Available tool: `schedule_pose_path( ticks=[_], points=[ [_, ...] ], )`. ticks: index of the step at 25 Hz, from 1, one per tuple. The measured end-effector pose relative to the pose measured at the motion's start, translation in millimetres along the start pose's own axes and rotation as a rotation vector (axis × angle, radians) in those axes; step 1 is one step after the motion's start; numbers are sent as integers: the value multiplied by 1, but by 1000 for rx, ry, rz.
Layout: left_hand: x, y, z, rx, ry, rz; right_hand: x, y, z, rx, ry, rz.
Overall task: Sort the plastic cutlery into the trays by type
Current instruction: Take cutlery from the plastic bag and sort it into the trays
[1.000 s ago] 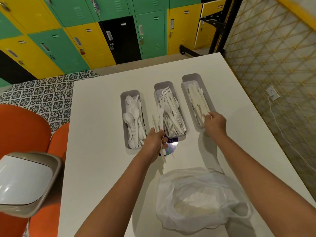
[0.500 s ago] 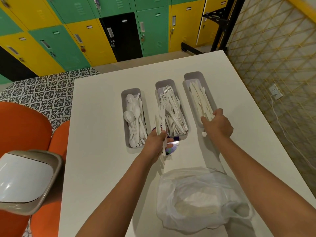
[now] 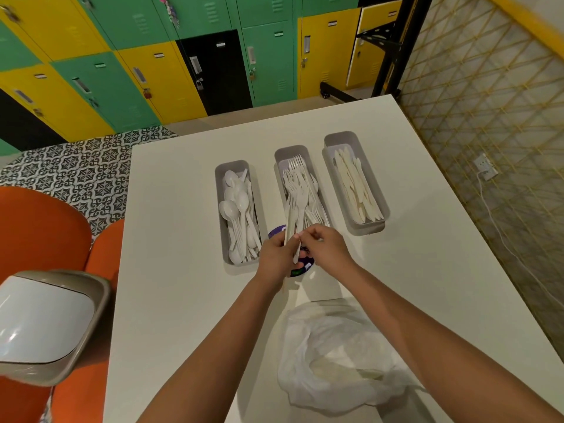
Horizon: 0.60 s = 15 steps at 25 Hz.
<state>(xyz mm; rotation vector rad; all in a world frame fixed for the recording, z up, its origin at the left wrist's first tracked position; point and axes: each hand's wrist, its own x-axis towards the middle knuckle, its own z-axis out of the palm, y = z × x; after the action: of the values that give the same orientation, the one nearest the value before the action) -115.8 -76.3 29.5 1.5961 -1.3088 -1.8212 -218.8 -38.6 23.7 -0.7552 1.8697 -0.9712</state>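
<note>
Plastic cutlery [image 3: 293,221], a fork bunch, sits pinched in our left hand [image 3: 278,250] near the middle tray [image 3: 280,154]; our right hand [image 3: 326,244] has left the knife tray [image 3: 329,166], now pinching one to sort.

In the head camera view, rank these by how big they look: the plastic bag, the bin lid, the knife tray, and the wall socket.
1. Bin lid and plastic bag: similar, both near the camera, so unranked.
2. Knife tray.
3. Wall socket, smallest.
</note>
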Motion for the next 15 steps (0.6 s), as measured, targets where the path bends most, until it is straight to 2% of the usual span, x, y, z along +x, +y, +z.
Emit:
schedule_pose_path(
  ticks=[5, 8, 12, 15],
  points=[
    [-1, -1, -6, 8, -21, 10, 5, -10, 0, 26, -73, 91],
    [0, 1, -5, 40, -68, 15, 11, -14, 0, 32, -18, 81],
    [5, 1, -4, -5, -36, -14, 25, -17, -2, -161, 161, -3],
    [13, -2, -9, 80, 5, -75, 41, -21, -10, -358, 201, -47]
  ],
)
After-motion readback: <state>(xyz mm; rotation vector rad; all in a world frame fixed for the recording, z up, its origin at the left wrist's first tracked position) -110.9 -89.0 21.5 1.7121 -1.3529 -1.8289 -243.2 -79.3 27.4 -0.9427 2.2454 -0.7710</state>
